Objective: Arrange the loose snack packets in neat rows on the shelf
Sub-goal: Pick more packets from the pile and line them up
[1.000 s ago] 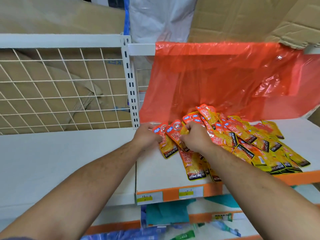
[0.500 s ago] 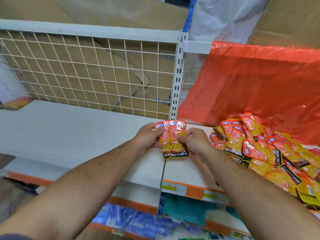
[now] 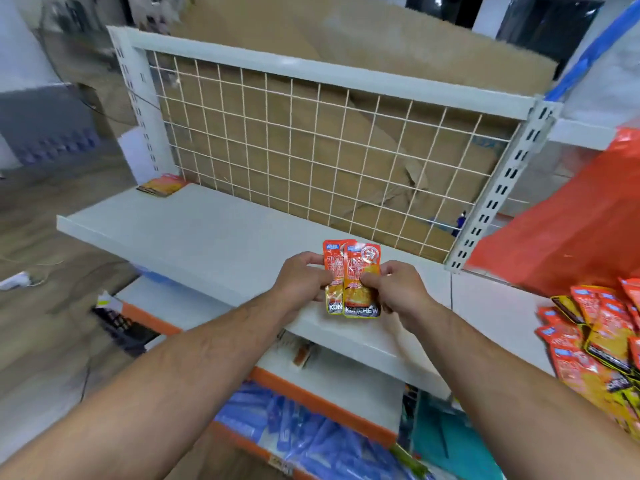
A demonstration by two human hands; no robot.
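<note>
Two overlapping orange-and-red snack packets (image 3: 353,271) are held upright above the front part of the white shelf (image 3: 207,233). My left hand (image 3: 302,281) pinches their left edge and my right hand (image 3: 398,289) pinches their right edge. A loose pile of the same packets (image 3: 599,337) lies on the neighbouring shelf at the far right. One more packet (image 3: 161,185) lies flat at the white shelf's back left corner.
A white wire grid (image 3: 311,154) backs the shelf, with cardboard behind it. An orange plastic bag (image 3: 568,230) hangs at the right. Lower shelves hold blue packets (image 3: 294,431) and teal items. A slotted upright post (image 3: 498,188) divides the two shelves.
Both hands carried the two packets left, away from the pile, to the empty white shelf. The view swung left, so the pile now sits at the right edge.
</note>
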